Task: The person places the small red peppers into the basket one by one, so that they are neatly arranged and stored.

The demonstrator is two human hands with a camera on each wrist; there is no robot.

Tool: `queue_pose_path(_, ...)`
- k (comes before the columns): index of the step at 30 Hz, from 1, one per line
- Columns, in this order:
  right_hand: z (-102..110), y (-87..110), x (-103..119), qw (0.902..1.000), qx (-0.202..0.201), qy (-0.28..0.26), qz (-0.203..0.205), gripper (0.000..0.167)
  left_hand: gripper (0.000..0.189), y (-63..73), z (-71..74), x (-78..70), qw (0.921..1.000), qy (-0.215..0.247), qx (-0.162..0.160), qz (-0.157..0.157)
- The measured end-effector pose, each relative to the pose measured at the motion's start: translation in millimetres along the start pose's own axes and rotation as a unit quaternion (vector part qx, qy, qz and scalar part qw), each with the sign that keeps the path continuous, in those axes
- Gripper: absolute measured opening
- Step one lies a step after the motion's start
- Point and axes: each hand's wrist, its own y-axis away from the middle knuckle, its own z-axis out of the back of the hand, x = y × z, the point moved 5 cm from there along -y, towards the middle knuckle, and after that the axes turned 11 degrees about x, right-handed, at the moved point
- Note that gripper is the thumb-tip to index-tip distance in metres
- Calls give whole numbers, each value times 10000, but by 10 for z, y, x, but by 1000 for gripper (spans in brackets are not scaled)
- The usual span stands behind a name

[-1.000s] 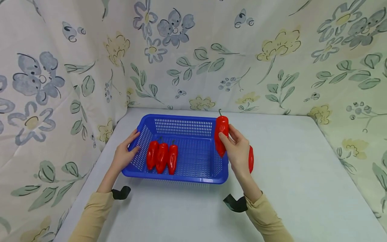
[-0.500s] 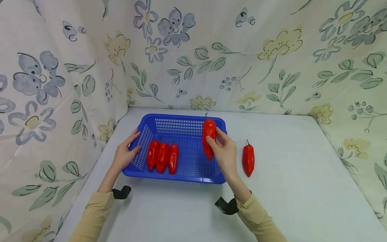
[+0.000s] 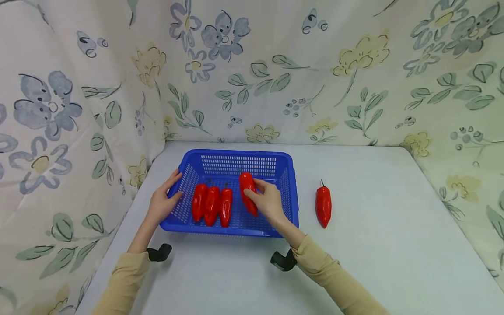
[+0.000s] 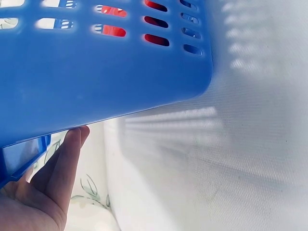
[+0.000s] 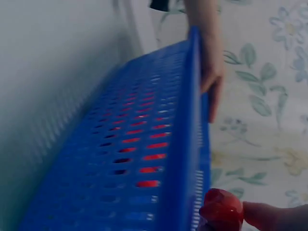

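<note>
My right hand [image 3: 268, 199] pinches a red pepper [image 3: 246, 191] by its side, over the middle of the blue plastic basket [image 3: 236, 232]. In the right wrist view part of that pepper [image 5: 222, 210] shows at the bottom edge, with a fingertip against it. Left of it, three more red peppers [image 3: 211, 205] lie side by side in the basket. My left hand [image 3: 161, 201] grips the basket's left end, thumb over the rim. In the left wrist view fingers of that hand [image 4: 57, 178] touch the basket wall [image 4: 96, 82] from outside.
One red pepper [image 3: 323, 205] lies on the white tabletop [image 3: 378, 227], right of the basket. A flowered curtain [image 3: 252, 78] hangs behind the table and along its left side. Dark straps [image 3: 159, 253] show at both wrists.
My right hand has carried its pepper leftward and lower, from the basket's right rim to above its middle. The pepper on the table has come fully into view. My left hand stays put.
</note>
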Motion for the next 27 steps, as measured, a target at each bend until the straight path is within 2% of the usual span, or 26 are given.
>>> queue_pose_path(6, -121, -64, -120, 9992, 31, 359, -176, 50, 57, 18, -10, 13, 9999, 21, 30, 97)
queue_pose_path(13, -222, -150, -230, 9985, -76, 368, -398, 49, 56, 5, -4, 13, 10000, 77, -7, 62)
queue_pose_path(22, -327, -201, -245, 9954, -44, 608, -744, 47, 57, 0, -14, 34, 9999, 78, 29, 67)
queue_pose_path(27, -342, -235, -266, 9939, -168, 565, -932, 45, 57, 2, -17, 37, 10000, 74, 2, 32)
